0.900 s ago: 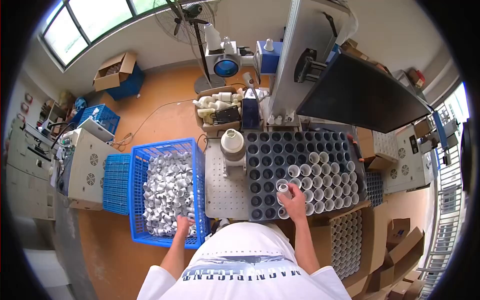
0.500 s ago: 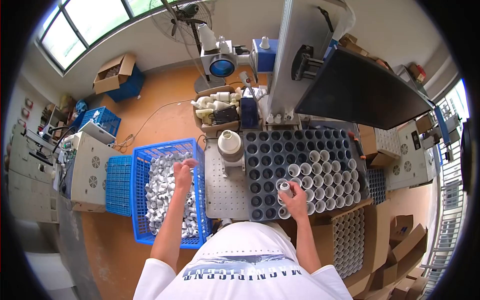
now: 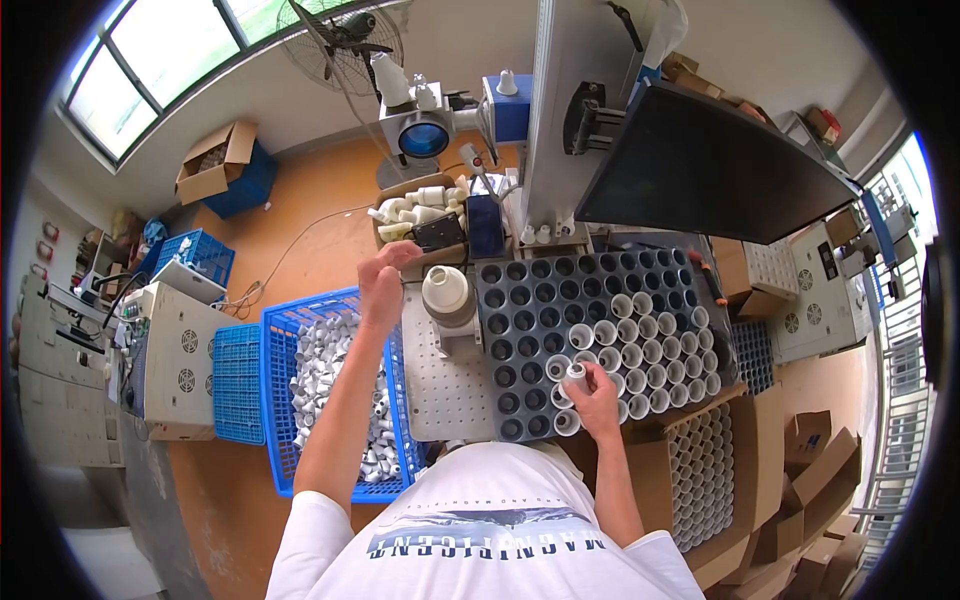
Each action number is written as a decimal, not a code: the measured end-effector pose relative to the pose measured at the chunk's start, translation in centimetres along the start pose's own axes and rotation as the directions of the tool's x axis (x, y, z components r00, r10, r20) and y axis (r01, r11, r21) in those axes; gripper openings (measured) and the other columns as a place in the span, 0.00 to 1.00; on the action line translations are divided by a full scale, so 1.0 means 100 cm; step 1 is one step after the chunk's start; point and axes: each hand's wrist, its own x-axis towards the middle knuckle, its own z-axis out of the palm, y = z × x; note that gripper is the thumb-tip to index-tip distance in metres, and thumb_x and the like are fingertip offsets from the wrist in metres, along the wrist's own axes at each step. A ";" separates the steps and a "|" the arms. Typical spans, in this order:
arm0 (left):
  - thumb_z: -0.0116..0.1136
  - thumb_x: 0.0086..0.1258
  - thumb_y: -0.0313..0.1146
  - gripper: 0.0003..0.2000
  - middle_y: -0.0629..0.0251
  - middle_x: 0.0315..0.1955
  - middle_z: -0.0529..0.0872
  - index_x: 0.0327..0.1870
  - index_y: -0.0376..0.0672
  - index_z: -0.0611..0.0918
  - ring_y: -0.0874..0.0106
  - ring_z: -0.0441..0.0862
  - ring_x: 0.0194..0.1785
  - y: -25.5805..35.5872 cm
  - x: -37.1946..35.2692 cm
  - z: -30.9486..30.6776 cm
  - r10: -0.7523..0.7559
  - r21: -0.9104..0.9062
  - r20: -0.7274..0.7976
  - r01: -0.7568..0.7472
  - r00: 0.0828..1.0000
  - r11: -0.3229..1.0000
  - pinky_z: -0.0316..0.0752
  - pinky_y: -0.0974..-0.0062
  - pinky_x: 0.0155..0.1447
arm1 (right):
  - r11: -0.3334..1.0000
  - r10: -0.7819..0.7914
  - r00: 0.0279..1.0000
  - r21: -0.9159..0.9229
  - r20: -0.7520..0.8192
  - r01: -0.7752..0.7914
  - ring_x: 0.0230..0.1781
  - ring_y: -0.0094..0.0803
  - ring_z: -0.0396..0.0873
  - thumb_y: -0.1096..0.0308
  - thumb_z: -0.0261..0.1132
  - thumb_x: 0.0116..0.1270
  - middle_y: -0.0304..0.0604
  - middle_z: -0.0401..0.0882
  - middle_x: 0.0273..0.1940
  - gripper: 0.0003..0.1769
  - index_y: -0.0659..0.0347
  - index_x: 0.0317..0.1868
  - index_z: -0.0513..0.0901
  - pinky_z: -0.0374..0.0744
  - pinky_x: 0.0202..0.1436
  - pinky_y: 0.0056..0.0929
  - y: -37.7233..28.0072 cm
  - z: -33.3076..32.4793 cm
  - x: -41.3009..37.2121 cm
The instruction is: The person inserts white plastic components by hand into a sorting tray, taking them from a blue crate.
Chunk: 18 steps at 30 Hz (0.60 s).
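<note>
My right hand [image 3: 597,400] is closed round a small white fitting [image 3: 576,373] above the lower part of a black tray [image 3: 508,350] with round holes. White cups [image 3: 657,376] fill many holes on the tray's right side. My left hand [image 3: 382,285] is raised near the upper right corner of a blue basket [image 3: 268,400], left of a cream-coloured fixture [image 3: 447,292]; its fingers are bent, and whether they hold anything is too small to tell. Loose white fittings [image 3: 325,360] lie heaped in the basket.
A perforated metal plate [image 3: 432,390] lies between basket and tray. Behind stand a box of white parts [image 3: 425,205], a lens device [image 3: 423,138] and a metal column [image 3: 560,110]. A black monitor [image 3: 720,165] overhangs the tray's back. An open carton of cups [image 3: 745,480] stands at right.
My left hand has moved up and away from the heap, towards the fixture. My right hand still holds the fitting over the tray. The whole view has shifted slightly.
</note>
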 end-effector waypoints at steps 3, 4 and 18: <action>0.38 0.51 0.22 0.06 0.50 0.41 0.86 0.19 0.34 0.70 0.63 0.81 0.49 0.007 0.004 0.017 -0.084 -0.051 0.040 0.086 0.996 0.995 0.73 0.65 0.61 | 0.998 -0.015 1.000 0.053 0.010 0.015 0.44 0.24 0.79 0.68 0.72 0.60 0.37 0.82 0.42 0.21 0.65 0.52 0.79 0.76 0.52 0.24 -0.015 0.004 0.004; 0.38 0.50 0.22 0.06 0.50 0.41 0.86 0.18 0.34 0.70 0.64 0.81 0.49 0.013 0.005 0.024 -0.081 -0.001 0.044 0.081 0.996 0.997 0.73 0.67 0.60 | 0.998 -0.032 0.999 0.060 0.019 0.031 0.44 0.24 0.79 0.68 0.72 0.60 0.37 0.82 0.43 0.21 0.65 0.52 0.78 0.76 0.52 0.24 -0.028 0.006 0.006; 0.39 0.46 0.22 0.13 0.67 0.17 0.80 0.17 0.32 0.81 0.77 0.74 0.25 0.050 -0.013 -0.091 0.090 0.258 -0.365 0.007 0.927 0.966 0.68 0.83 0.34 | 0.833 -0.553 0.818 0.080 0.162 0.547 0.56 0.37 0.79 0.63 0.75 0.60 0.47 0.81 0.55 0.25 0.63 0.55 0.80 0.75 0.62 0.32 -0.149 0.164 0.081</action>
